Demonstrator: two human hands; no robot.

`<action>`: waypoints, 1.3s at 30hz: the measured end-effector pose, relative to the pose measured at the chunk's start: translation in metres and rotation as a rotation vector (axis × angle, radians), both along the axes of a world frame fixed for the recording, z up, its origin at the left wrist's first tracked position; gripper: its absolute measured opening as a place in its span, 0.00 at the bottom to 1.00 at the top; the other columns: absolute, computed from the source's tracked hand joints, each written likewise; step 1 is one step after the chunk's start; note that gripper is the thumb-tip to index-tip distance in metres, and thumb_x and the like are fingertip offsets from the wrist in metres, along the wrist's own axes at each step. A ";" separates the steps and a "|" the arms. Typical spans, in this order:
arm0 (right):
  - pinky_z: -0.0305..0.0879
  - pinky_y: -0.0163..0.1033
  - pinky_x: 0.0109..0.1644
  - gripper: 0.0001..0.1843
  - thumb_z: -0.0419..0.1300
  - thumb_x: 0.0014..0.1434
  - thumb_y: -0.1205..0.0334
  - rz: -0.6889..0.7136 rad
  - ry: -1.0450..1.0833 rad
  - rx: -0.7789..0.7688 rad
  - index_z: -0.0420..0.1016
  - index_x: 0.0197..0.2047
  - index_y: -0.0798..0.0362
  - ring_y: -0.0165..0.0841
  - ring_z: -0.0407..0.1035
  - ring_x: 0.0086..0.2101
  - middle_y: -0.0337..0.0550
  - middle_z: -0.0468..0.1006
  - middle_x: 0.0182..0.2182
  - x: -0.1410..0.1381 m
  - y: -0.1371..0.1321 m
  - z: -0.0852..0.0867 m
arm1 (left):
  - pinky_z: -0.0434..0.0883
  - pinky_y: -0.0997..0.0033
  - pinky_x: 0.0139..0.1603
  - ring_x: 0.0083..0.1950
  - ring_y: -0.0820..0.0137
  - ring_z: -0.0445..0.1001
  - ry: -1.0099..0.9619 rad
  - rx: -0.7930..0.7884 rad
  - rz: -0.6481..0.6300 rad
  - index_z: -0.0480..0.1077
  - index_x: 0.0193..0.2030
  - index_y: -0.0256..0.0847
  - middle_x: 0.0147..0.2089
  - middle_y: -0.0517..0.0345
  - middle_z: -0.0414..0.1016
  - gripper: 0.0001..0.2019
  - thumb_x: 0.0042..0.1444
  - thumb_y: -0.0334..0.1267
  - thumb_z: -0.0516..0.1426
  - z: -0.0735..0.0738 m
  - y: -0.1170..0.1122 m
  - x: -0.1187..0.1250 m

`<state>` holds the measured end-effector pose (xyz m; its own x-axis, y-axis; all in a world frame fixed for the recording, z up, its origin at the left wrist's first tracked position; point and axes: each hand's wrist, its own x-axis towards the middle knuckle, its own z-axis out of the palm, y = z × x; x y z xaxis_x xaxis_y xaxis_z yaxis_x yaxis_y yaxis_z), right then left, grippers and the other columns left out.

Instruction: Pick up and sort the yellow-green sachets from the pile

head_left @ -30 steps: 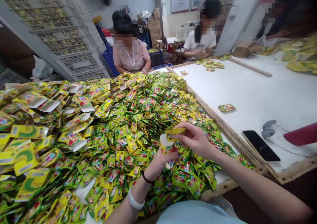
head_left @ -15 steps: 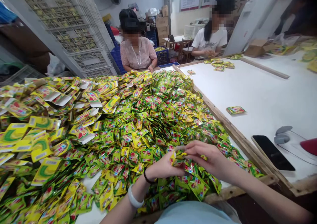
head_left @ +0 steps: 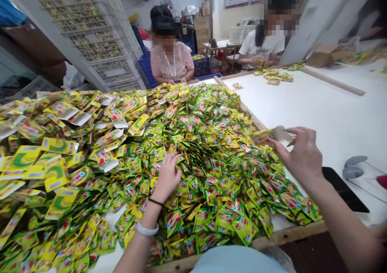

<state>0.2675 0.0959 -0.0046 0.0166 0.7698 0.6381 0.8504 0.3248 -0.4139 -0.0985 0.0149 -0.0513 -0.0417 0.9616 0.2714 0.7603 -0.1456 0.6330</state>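
Observation:
A big heap of small green-and-yellow foil packets (head_left: 223,176) spreads in front of me. My left hand (head_left: 169,172) is on the heap, palm down, its loosely bent fingers touching the packets, with a gap between thumb and fingers. Over the heap's right edge my right hand (head_left: 299,156) grips a small yellow carton (head_left: 262,137) between thumb and fingers. The carton is tilted with its pale flap end toward that hand. More flat yellow cartons (head_left: 59,174), several with white flaps open, lie on the left of the heap.
A wooden strip (head_left: 290,234) edges the table. On the white tabletop (head_left: 302,104) to the right lie a black phone (head_left: 344,190) and several packs (head_left: 276,76). Two people sit across the table. Stacked white crates (head_left: 90,43) stand at the far left.
My hands, together at the carton before, have parted. The left has moved left and forward onto the packets; the right has carried a carton right and forward.

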 end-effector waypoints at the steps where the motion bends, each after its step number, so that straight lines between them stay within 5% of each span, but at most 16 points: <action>1: 0.65 0.45 0.37 0.20 0.58 0.56 0.51 -0.011 -0.011 0.029 0.66 0.47 0.56 0.41 0.67 0.37 0.57 0.69 0.44 -0.007 0.002 -0.003 | 0.49 0.45 0.64 0.63 0.55 0.55 0.019 0.008 0.067 0.66 0.54 0.43 0.57 0.49 0.64 0.23 0.50 0.27 0.52 -0.007 0.005 -0.012; 4: 0.63 0.49 0.49 0.10 0.55 0.60 0.55 0.323 -0.074 -0.042 0.69 0.39 0.53 0.42 0.66 0.44 0.52 0.71 0.41 -0.060 -0.014 -0.020 | 0.51 0.43 0.62 0.60 0.53 0.59 -0.042 0.002 0.133 0.71 0.48 0.44 0.54 0.49 0.67 0.19 0.47 0.28 0.55 -0.024 0.016 -0.032; 7: 0.49 0.58 0.61 0.10 0.56 0.58 0.55 0.566 -0.218 -0.100 0.72 0.35 0.52 0.48 0.53 0.58 0.53 0.66 0.54 -0.127 -0.039 -0.043 | 0.57 0.50 0.60 0.55 0.58 0.65 -0.136 0.031 0.150 0.74 0.39 0.43 0.48 0.52 0.71 0.10 0.50 0.33 0.56 -0.025 0.024 -0.039; 11: 0.43 0.58 0.64 0.11 0.55 0.59 0.56 0.682 -0.252 -0.089 0.72 0.40 0.53 0.47 0.45 0.62 0.52 0.61 0.59 -0.185 -0.050 -0.062 | 0.71 0.64 0.40 0.37 0.65 0.73 -0.352 0.092 0.291 0.71 0.37 0.39 0.35 0.54 0.74 0.11 0.54 0.42 0.54 -0.013 0.023 -0.058; 14: 0.38 0.58 0.65 0.14 0.57 0.57 0.53 0.725 -0.298 -0.077 0.73 0.36 0.56 0.51 0.40 0.63 0.54 0.57 0.61 -0.214 -0.040 -0.070 | 0.67 0.75 0.21 0.22 0.73 0.68 -0.544 0.129 0.407 0.67 0.39 0.38 0.26 0.60 0.69 0.14 0.53 0.48 0.53 -0.006 0.015 -0.072; 17: 0.34 0.60 0.65 0.16 0.57 0.56 0.52 0.745 -0.365 -0.086 0.73 0.39 0.58 0.54 0.36 0.63 0.57 0.53 0.63 -0.238 -0.031 -0.077 | 0.61 0.79 0.15 0.19 0.77 0.65 -0.698 0.119 0.442 0.65 0.38 0.39 0.24 0.64 0.66 0.15 0.50 0.49 0.56 -0.004 0.006 -0.072; 21: 0.33 0.60 0.65 0.18 0.57 0.55 0.61 0.720 -0.406 -0.071 0.70 0.48 0.59 0.54 0.35 0.64 0.56 0.48 0.65 -0.248 -0.026 -0.083 | 0.61 0.80 0.16 0.18 0.79 0.62 -0.830 0.051 0.395 0.64 0.34 0.39 0.22 0.66 0.63 0.14 0.49 0.47 0.58 -0.009 0.002 -0.058; 29: 0.32 0.64 0.63 0.14 0.54 0.58 0.58 0.688 -0.327 -0.100 0.74 0.39 0.60 0.56 0.34 0.63 0.59 0.63 0.58 -0.248 -0.023 -0.089 | 0.56 0.81 0.13 0.11 0.81 0.50 -0.896 0.117 0.440 0.57 0.40 0.45 0.15 0.76 0.47 0.11 0.56 0.47 0.52 -0.021 -0.004 -0.049; 34: 0.34 0.63 0.63 0.07 0.56 0.56 0.66 0.691 -0.201 -0.103 0.74 0.36 0.59 0.56 0.39 0.63 0.58 0.67 0.54 -0.255 -0.020 -0.090 | 0.67 0.77 0.19 0.16 0.77 0.63 -0.853 0.097 0.448 0.63 0.40 0.40 0.20 0.70 0.59 0.14 0.51 0.47 0.57 -0.015 -0.013 -0.049; 39: 0.46 0.53 0.63 0.08 0.49 0.62 0.68 0.650 0.037 -0.113 0.69 0.36 0.54 0.43 0.53 0.59 0.50 0.73 0.44 -0.222 -0.022 -0.070 | 0.73 0.71 0.29 0.22 0.74 0.67 -0.819 0.056 0.439 0.67 0.43 0.35 0.21 0.68 0.62 0.18 0.49 0.45 0.59 -0.009 -0.016 -0.046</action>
<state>0.0453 0.0740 -0.0742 -0.4541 0.6924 0.5608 0.4799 0.7203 -0.5008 -0.1441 -0.0014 -0.0603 -0.5980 0.8004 0.0423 0.0738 0.0024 0.9973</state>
